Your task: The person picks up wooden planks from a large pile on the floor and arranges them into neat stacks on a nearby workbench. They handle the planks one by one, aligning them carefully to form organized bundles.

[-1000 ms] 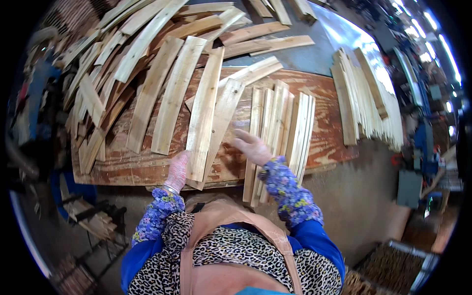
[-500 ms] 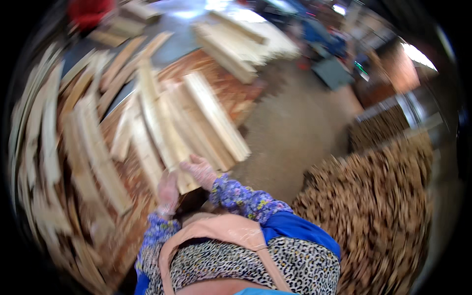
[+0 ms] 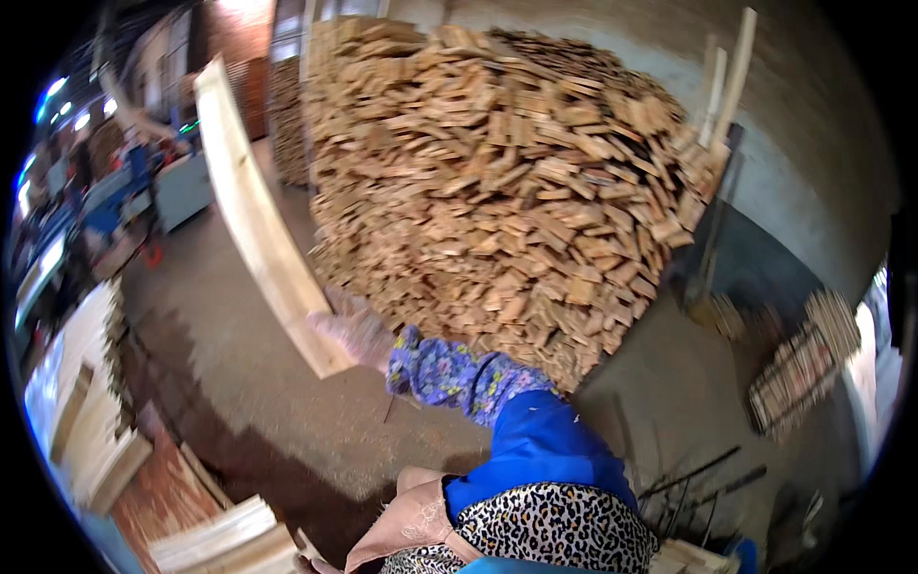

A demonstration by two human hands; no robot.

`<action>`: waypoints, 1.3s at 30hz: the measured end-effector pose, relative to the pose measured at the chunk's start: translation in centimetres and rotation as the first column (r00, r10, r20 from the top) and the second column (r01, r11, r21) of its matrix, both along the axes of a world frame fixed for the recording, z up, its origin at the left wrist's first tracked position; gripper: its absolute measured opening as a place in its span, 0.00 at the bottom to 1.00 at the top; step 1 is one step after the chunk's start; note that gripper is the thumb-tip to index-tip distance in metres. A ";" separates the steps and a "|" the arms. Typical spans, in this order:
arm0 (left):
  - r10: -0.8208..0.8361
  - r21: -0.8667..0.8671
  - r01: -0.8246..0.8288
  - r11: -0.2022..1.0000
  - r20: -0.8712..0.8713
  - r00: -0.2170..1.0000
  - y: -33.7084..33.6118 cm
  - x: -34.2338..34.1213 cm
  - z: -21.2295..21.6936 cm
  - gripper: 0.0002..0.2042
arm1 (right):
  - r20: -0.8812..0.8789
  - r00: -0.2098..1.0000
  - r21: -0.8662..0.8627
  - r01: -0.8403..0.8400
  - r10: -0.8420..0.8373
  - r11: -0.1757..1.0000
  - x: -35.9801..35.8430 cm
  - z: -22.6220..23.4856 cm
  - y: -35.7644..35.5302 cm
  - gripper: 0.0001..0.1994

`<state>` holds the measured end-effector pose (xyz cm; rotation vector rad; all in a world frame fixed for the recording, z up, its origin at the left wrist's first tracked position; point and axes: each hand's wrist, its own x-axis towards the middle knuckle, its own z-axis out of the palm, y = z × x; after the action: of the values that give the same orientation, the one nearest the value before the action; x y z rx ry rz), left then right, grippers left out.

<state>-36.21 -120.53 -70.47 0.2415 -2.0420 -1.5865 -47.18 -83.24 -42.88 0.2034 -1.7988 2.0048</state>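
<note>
**Soft light inside, glare at the edges**

Muted, fairly even light is filling the middle of the view. Small lamps [image 3: 57,86] are glowing white at the upper left, while a pale opening [image 3: 868,349] is washing out at the right rim. A dark shadow is lying across the floor [image 3: 220,297] at the lower left. The right hand [image 3: 356,333] is blurring slightly; the wood pile [image 3: 497,191] is showing more clearly. Lens distortion is bending the board [image 3: 253,215], and black is filling the corners.
</note>
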 end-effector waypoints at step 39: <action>-0.174 -0.299 0.188 0.936 0.075 0.982 11.7 -7.4 3.1 0.21 | -0.383 0.833 0.619 0.553 -0.400 0.558 7.2 12.3 40.4 0.25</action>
<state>-43.62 -108.79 -67.41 -0.0253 -2.3684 -1.3503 -39.95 -42.84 -30.60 0.1099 -2.1161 0.7974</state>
